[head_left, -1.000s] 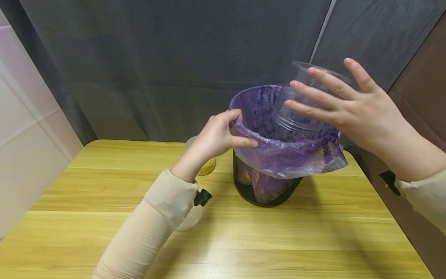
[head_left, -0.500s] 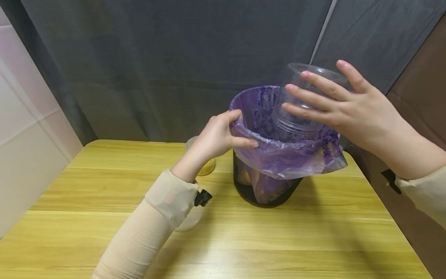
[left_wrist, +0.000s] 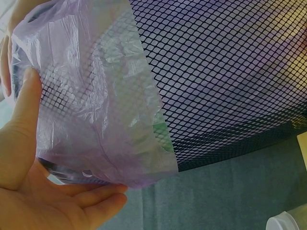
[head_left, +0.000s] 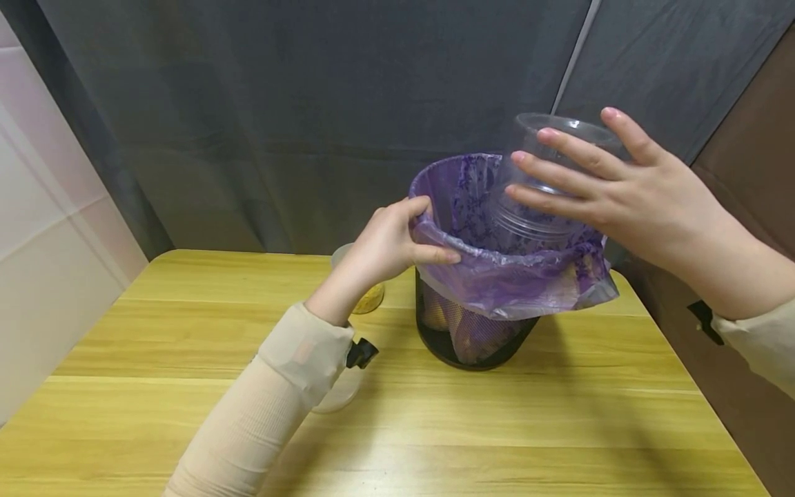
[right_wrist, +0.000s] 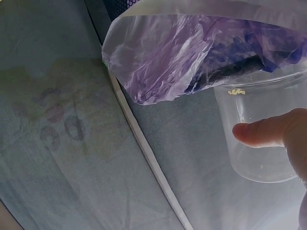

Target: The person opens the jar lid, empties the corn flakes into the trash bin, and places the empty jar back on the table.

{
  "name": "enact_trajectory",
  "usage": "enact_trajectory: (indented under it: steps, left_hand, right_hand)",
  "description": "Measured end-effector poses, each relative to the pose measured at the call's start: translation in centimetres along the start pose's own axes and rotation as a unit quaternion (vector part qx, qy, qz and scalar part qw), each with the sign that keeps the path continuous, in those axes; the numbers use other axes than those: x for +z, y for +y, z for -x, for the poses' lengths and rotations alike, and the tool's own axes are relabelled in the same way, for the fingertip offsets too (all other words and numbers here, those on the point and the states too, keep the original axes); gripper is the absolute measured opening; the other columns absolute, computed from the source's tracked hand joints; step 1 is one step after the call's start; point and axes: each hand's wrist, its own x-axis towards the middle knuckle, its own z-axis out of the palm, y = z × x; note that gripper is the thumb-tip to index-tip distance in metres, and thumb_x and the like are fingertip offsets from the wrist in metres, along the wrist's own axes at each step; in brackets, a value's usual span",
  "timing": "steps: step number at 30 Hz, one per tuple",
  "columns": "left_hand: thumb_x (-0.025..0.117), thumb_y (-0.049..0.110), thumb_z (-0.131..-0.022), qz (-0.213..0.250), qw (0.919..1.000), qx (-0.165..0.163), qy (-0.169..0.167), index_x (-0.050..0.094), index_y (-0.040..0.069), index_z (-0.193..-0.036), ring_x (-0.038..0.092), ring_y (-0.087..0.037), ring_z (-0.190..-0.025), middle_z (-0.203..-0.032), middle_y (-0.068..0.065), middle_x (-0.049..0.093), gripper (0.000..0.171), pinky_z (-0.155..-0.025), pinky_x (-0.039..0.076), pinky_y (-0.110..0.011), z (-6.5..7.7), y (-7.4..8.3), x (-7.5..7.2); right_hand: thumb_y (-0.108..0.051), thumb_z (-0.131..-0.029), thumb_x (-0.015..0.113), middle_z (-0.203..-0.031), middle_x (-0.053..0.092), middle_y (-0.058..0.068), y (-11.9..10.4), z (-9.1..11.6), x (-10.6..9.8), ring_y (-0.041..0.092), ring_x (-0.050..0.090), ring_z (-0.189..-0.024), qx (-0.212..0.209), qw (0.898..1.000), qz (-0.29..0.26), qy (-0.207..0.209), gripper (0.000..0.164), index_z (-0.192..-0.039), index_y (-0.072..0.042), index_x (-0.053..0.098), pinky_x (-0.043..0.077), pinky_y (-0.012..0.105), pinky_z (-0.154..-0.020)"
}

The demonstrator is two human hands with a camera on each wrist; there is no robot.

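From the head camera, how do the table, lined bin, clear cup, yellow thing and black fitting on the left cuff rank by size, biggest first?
1. Table
2. Lined bin
3. Clear cup
Unsure: the yellow thing and black fitting look alike, and the former is partly hidden.

I see the cup [right_wrist: 264,164] in my fingers [head_left: 562,178] as clear and colourless, the bag [head_left: 497,279] translucent purple, blotched darker inside, the bin [left_wrist: 216,81] black mesh. My sleeves [head_left: 261,404] are cream, the surface [head_left: 155,345] yellow with wood-grain streaks, the curtain [head_left: 310,103] dark grey.
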Motion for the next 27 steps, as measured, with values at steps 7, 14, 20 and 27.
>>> enact_trajectory:
  steps: [7, 14, 20, 27]
  left_hand:
    - [0.089, 0.032, -0.066, 0.004, 1.0, -0.003, 0.0, 0.046, 0.012, -0.078, 0.042, -0.014, -0.067, -0.069, 0.0, 0.043, 0.049, -0.059, 0.035, -0.03, 0.04, 0.17, -0.08]
    - [0.089, 0.032, -0.066, 0.004, 1.0, -0.001, -0.001, 0.046, 0.012, -0.077, 0.042, -0.016, -0.067, -0.069, 0.0, 0.043, 0.049, -0.058, 0.035, -0.03, 0.02, 0.26, -0.08]
    - [0.089, 0.032, -0.066, 0.0, 1.0, 0.0, 0.001, 0.046, 0.012, -0.077, 0.042, -0.013, -0.066, -0.069, 0.0, 0.043, 0.048, -0.059, 0.036, -0.03, 0.01, 0.22, -0.02]
    - [0.089, 0.032, -0.066, -0.001, 1.0, -0.002, 0.0, 0.046, 0.012, -0.078, 0.042, -0.014, -0.067, -0.069, 0.0, 0.043, 0.049, -0.059, 0.036, -0.03, 0.05, 0.26, -0.02]
  right_hand:
    - [0.019, -0.058, 0.073, -0.155, 0.024, -0.003, -0.02, 0.11, 0.12, 0.018, 0.025, -0.139, 0.003, 1.0, -0.003, 0.005, 0.12, -0.153, -0.029, 0.018, 0.02, 0.046, -0.109]
    - [0.019, -0.06, 0.073, -0.155, 0.025, -0.004, -0.15, 0.13, 0.29, 0.018, 0.027, -0.139, 0.01, 1.0, -0.007, 0.01, 0.118, -0.153, -0.03, 0.018, 0.022, 0.045, -0.109]
    - [0.02, -0.062, 0.072, -0.155, 0.025, -0.003, -0.31, 0.1, 0.35, 0.018, 0.028, -0.139, 0.014, 1.0, -0.009, 0.009, 0.117, -0.153, -0.031, 0.017, 0.024, 0.046, -0.108]
    - [0.02, -0.06, 0.073, -0.155, 0.025, -0.003, -0.3, 0.34, 0.27, 0.019, 0.027, -0.139, 0.015, 1.0, -0.014, -0.005, 0.12, -0.153, -0.03, 0.016, 0.023, 0.046, -0.108]
